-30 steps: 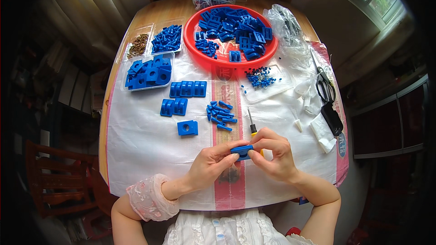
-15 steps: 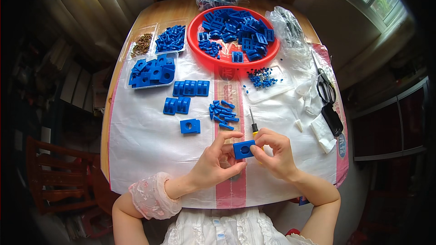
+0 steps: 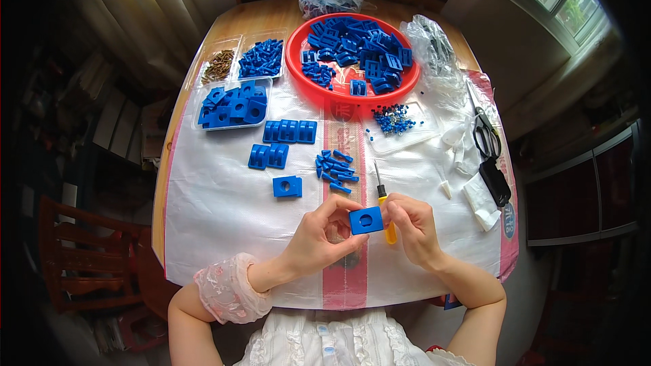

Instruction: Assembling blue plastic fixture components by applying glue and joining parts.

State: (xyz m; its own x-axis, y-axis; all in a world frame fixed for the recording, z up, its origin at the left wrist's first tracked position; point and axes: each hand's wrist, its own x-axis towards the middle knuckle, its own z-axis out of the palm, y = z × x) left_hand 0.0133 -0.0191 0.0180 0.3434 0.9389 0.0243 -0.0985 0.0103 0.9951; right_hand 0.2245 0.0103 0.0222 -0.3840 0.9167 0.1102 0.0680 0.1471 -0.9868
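Observation:
A small blue rectangular plastic plate (image 3: 367, 221) with a round hole is gripped by my left hand (image 3: 317, 235), thumb and fingers at its left side, hole facing up. Close by its right edge, my right hand (image 3: 411, 227) has its thumb and forefinger pinched together; whatever they may hold is hidden. A screwdriver (image 3: 390, 232) with a yellow and black handle lies beside the right fingers, shaft pointing away from me. Ahead of my hands are a pile of small blue plastic pegs (image 3: 336, 169) and another blue holed plate (image 3: 287, 187).
Blue ridged pieces (image 3: 289, 131) stand in rows at left, before a clear tub (image 3: 234, 122) of holed plates. A red round tray (image 3: 293, 71) of blue parts is at the back. Tiny blue beads (image 3: 395, 119) lie right of centre; black scissors (image 3: 487, 134) lie far right.
My right thumb and forefinger have come away from the plate's right edge and moved slightly right. The plate now lies flatter in my left hand, whose fingers have closed on it.

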